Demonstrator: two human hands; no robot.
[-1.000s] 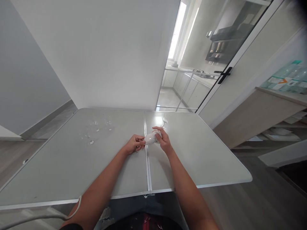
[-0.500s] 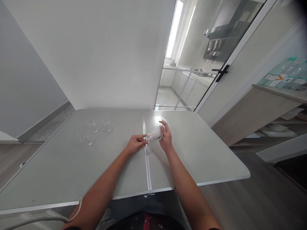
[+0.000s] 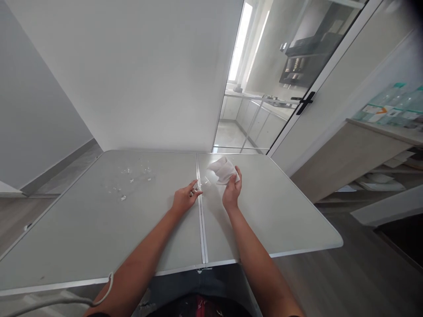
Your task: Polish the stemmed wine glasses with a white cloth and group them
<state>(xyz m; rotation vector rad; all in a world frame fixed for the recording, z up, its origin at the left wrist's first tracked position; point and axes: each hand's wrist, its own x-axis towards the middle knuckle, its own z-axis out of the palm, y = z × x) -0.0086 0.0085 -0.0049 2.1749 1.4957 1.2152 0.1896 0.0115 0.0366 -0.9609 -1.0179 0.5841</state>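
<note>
My left hand (image 3: 185,197) is over the seam in the table's middle, its thumb and fingers pinched on a small clear see-through object (image 3: 205,180), whose exact kind I cannot make out. In my right hand (image 3: 232,190) is a folded white tissue (image 3: 223,170), held between thumb and fingers with its loose end spread toward the left. The tissue and the clear object are close together but appear apart. Farther left on the tabletop lies a group of several clear, shiny pieces (image 3: 132,179), too transparent to name.
The pale folding table (image 3: 158,246) has a metal strip down its middle and rounded corners. A white cable (image 3: 110,281) hangs by my left forearm. Behind stands a wall beside a glass door with a black handle (image 3: 306,103). Plastic bottles (image 3: 386,105) stand on a shelf at right.
The tissue, earlier wrapped against the clear object, has come away up and to the right and now fans out from my right hand. My left hand has shifted slightly left.
</note>
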